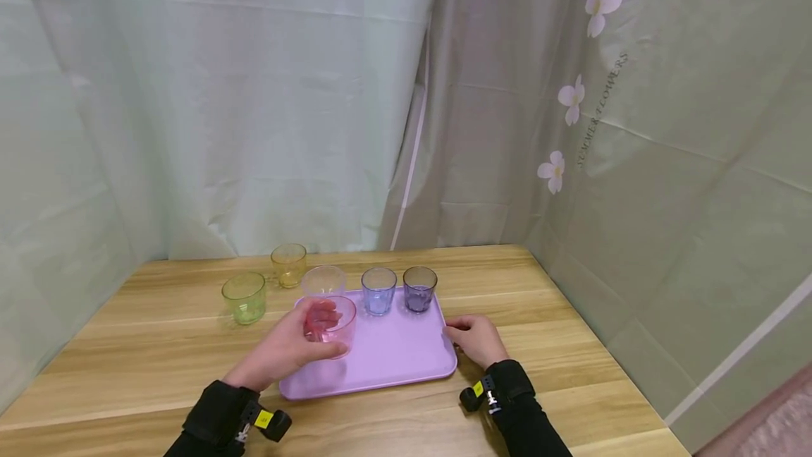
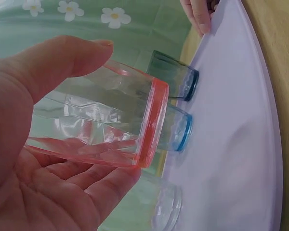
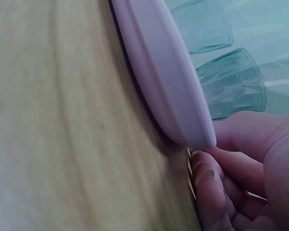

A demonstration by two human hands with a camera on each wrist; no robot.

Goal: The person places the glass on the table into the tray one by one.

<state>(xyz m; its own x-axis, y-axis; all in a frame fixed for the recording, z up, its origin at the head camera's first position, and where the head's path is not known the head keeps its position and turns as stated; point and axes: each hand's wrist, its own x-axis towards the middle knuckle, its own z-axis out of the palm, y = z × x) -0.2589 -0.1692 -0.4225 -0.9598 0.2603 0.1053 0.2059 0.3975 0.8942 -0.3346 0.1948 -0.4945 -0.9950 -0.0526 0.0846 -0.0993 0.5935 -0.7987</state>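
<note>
My left hand [image 1: 282, 350] holds a clear pink cup [image 2: 103, 115] above the lilac tray [image 1: 406, 348], thumb on one side and fingers round the other. In the left wrist view the cup's thick base is apart from the tray surface. At the tray's right edge, my right hand [image 1: 480, 341] pinches the rim, its thumb [image 3: 243, 127] over the top and the other fingers curled below. A blue cup [image 1: 379, 295] and a dark purple cup [image 1: 420, 292] stand upright along the tray's back. A colourless cup [image 1: 323, 279] is at its back left corner, partly behind the pink one.
Left of the tray, a green cup [image 1: 244, 302] and a yellow cup [image 1: 289, 268] stand on the wooden table [image 1: 158, 358]. Pale curtains [image 1: 285, 104] hang behind the table and along its right side.
</note>
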